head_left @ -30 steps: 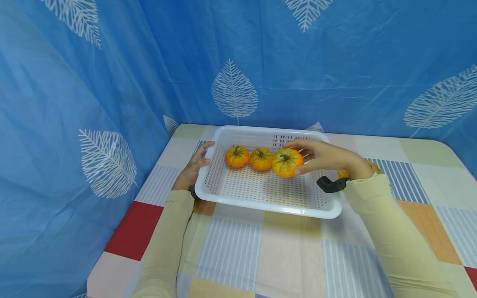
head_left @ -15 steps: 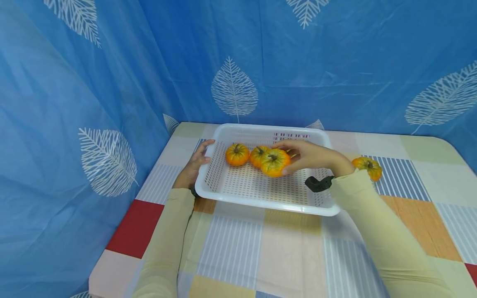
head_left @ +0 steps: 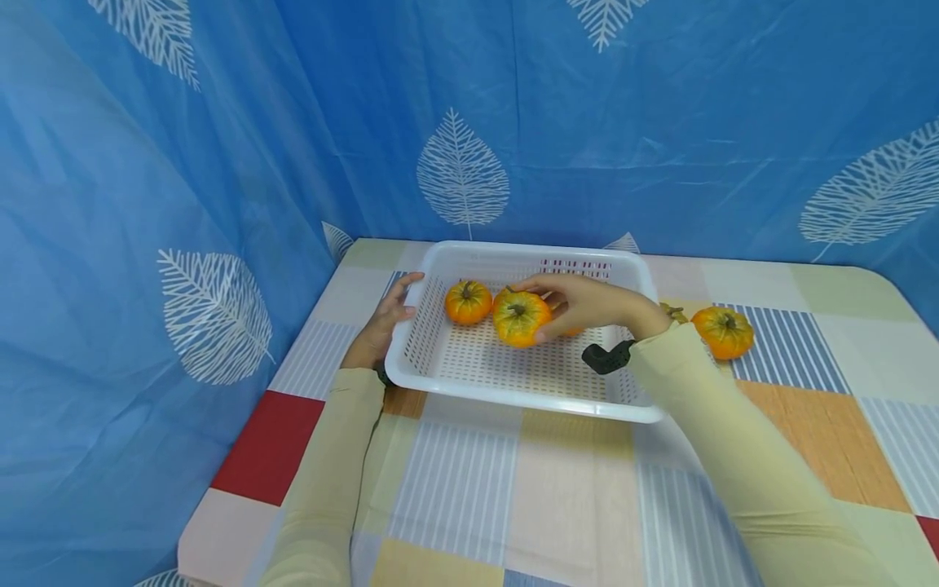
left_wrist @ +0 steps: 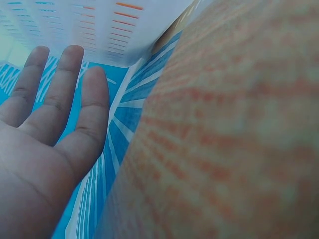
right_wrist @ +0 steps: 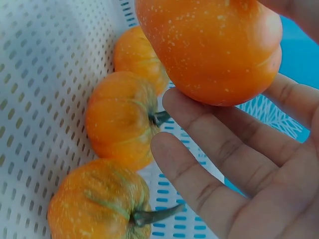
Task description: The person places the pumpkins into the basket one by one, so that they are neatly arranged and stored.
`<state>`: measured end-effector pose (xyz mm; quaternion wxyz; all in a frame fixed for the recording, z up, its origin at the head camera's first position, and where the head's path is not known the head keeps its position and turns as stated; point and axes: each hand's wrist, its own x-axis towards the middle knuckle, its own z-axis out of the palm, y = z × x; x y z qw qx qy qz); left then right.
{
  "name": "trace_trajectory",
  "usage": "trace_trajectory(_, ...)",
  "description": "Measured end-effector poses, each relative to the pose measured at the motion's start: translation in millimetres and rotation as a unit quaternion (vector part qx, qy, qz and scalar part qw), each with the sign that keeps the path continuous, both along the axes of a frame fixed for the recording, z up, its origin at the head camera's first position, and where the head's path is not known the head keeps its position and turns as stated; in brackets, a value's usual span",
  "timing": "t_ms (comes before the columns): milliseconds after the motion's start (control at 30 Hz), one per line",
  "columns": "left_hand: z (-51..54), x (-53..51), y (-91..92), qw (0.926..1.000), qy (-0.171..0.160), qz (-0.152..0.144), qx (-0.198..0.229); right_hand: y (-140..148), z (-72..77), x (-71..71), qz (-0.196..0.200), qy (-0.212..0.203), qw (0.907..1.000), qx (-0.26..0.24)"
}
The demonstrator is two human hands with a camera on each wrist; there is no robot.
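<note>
The right hand (head_left: 587, 303) holds an orange-yellow pumpkin (head_left: 518, 319) above the white perforated basket (head_left: 513, 397). In the right wrist view, the fingers of the right hand (right_wrist: 249, 164) support the held pumpkin (right_wrist: 214, 50) from beneath, and three pumpkins lie in a row in the basket, including one with a dark stem (right_wrist: 122, 119). The left hand (head_left: 380, 326) is at the basket's left end, its fingers and thumb by the rim. Seen from the left wrist, three fingers of that left hand (left_wrist: 55, 124) are extended near the basket wall (left_wrist: 99, 30).
Right of the basket, a pumpkin (head_left: 722, 333) stands on the patchwork tablecloth (head_left: 572, 489), with another one (head_left: 673, 311) partly hidden by the right arm. A blue curtain (head_left: 623, 147) with white leaf prints hangs behind and to the left of the table.
The right hand has moved left over the basket with the pumpkin, uncovering part of a pumpkin behind its fingers and those right of the basket. The left hand has stayed put.
</note>
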<state>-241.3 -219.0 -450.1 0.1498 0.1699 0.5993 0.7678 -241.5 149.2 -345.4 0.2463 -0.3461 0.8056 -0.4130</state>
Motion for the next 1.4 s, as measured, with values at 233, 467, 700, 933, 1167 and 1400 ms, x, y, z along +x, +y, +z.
trace_trajectory(233, 3.8, 1.9, 1.6, 1.0000, 0.000, 0.004, -0.003, -13.0, 0.7, -4.5, 0.012, 0.013, 0.9995, 0.026)
trace_trajectory(467, 6.1, 4.4, 1.6, 0.9999, -0.005, 0.009, -0.008, -23.5, 0.7, -7.2, 0.019, 0.020, 0.9985, 0.048)
trace_trajectory(700, 5.7, 2.7, 1.6, 0.9998, 0.003, 0.013, -0.014, -33.4, -1.3, -10.6, 0.034, 0.024, 0.9973, 0.061)
trace_trajectory(933, 4.4, 2.8, 1.8, 0.9997, -0.004, 0.015, -0.017, -42.7, -5.0, -13.7, 0.051, -0.007, 0.9969, 0.058)
trace_trajectory(1167, 2.2, 1.3, 0.6, 1.0000, 0.001, 0.000, -0.001, -51.6, -6.4, -15.2, 0.061, -0.026, 0.9956, 0.066)
trace_trajectory(1400, 3.0, 1.7, -0.3, 1.0000, 0.000, 0.001, -0.005, -61.7, -5.8, -12.2, 0.061, -0.033, 0.9948, 0.075)
